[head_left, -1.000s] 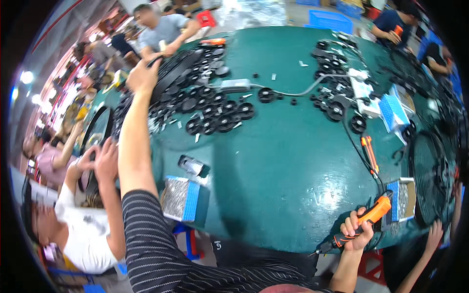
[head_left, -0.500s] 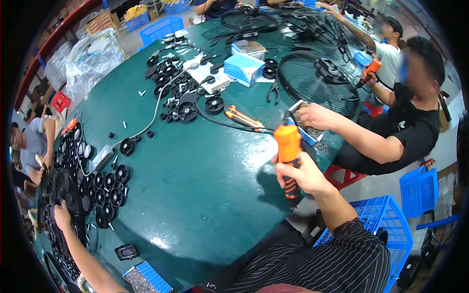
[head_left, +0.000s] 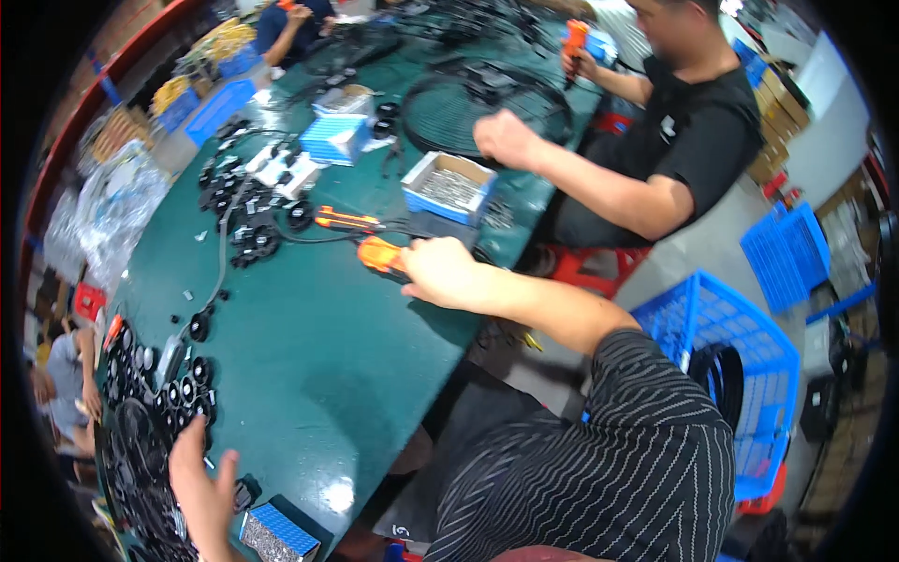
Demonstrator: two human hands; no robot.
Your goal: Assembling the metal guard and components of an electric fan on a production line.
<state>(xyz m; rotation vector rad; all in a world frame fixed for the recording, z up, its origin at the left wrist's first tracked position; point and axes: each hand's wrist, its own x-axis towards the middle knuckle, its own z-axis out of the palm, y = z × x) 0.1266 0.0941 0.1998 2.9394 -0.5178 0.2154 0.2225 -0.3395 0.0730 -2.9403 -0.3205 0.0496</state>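
My right hand (head_left: 445, 273) is wrapped round an orange and black electric screwdriver (head_left: 379, 254), which lies tilted sideways at the table's near right edge. Just beyond it is an orange utility knife (head_left: 346, 221). My left hand (head_left: 203, 482) is raised with fingers apart and holds nothing. Beneath and left of it are black fan grilles (head_left: 140, 459) with several round black knobs (head_left: 187, 389). Close to that wrist stand a small blue box of screws (head_left: 279, 534) and a black plastic part (head_left: 246, 492), partly covered by the hand.
A larger open screw box (head_left: 449, 187) stands near a co-worker in black (head_left: 674, 140), who holds another orange screwdriver (head_left: 575, 39). Piles of black plastic parts (head_left: 234, 192) lie across the green table (head_left: 309, 347). A blue crate (head_left: 740, 375) stands on the floor at my right.
My view has turned right. The right hand has gone from holding the screwdriver upright to having it tipped sideways near the knife. My left hand has come off the fan grille and opened.
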